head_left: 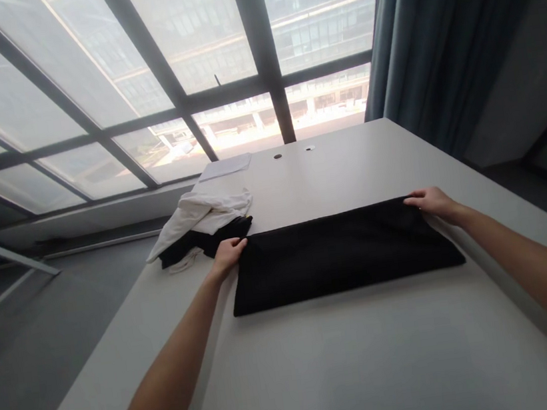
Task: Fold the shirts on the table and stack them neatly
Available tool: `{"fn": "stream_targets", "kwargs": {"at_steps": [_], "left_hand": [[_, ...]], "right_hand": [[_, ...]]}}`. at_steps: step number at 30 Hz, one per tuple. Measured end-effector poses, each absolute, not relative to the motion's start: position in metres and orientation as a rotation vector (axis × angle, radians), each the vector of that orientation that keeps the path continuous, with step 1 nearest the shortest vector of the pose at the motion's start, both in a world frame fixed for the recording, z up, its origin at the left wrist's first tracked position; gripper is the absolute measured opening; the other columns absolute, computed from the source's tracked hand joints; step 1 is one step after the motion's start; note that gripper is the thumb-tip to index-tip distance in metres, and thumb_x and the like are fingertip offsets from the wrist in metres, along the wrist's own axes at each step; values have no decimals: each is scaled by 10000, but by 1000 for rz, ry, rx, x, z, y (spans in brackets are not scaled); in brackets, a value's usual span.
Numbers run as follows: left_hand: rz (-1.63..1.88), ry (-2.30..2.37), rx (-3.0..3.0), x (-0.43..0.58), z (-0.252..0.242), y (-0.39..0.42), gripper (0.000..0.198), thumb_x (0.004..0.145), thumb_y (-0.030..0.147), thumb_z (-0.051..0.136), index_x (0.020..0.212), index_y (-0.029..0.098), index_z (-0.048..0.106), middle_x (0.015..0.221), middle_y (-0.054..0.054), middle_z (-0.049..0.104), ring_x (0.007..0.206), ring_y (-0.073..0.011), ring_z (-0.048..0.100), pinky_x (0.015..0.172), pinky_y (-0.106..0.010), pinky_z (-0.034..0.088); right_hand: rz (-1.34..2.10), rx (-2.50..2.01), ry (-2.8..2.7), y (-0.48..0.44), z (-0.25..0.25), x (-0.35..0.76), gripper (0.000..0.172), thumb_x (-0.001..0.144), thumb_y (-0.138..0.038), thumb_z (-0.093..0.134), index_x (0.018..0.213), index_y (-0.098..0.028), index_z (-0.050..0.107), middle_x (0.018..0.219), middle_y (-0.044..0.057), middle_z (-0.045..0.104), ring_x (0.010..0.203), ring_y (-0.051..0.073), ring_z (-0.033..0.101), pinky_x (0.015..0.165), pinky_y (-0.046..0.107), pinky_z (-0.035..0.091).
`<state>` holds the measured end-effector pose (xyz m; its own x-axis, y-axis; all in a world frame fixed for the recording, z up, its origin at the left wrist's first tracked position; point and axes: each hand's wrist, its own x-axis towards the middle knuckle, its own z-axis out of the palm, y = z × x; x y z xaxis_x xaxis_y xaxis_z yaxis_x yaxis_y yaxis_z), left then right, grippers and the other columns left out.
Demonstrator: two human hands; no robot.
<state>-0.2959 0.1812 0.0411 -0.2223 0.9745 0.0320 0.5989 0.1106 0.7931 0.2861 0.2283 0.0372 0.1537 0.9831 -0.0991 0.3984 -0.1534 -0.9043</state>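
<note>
A piece of black cloth (344, 249), long and rectangular, is stretched out over the white table (354, 356). What kind of garment or cloth it is, I cannot make out. My left hand (229, 254) pinches its far left corner between thumb and fingers. At the far right corner, my right hand (432, 203) grips the edge in the same way. The far edge is pulled nearly straight between both hands, and the near edge hangs or lies toward me. Close beyond my left hand is a heap of white cloth (208, 210) and black cloth (192, 242).
Some white sheets (225, 166) lie at the table's far left corner. Two round holes, one a cable hole (278, 156), pierce the far tabletop. Behind stand large windows (200, 33), with a blue-grey curtain (413, 38) to the right. Grey floor (80, 311) shows on the left.
</note>
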Motion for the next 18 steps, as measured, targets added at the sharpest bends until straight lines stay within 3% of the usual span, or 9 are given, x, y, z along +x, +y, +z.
{"fn": "stream_targets", "kwargs": {"at_steps": [4, 11, 18], "left_hand": [[897, 1885, 1525, -303, 28, 191, 467, 645, 604, 661, 630, 137, 681, 557, 2, 567, 588, -151, 500, 547, -240, 328], [831, 1927, 1585, -306, 28, 195, 435, 674, 575, 625, 668, 146, 700, 628, -24, 643, 633, -184, 569, 576, -248, 367], [841, 2131, 1690, -296, 30, 196, 418, 787, 526, 552, 857, 158, 738, 835, -74, 737, 819, -236, 658, 681, -265, 414]], "right_hand": [[902, -1706, -1388, 242, 14, 292, 143, 716, -243, 771, 802, -129, 755, 760, 85, 747, 731, 211, 672, 727, 310, 556], [878, -1790, -1433, 243, 17, 287, 88, 733, -196, 696, 765, -128, 743, 716, 79, 733, 675, 194, 656, 673, 287, 525], [645, -1811, -1454, 246, 10, 287, 211, 773, -276, 654, 872, -121, 759, 816, 88, 754, 763, 212, 676, 704, 288, 517]]}}
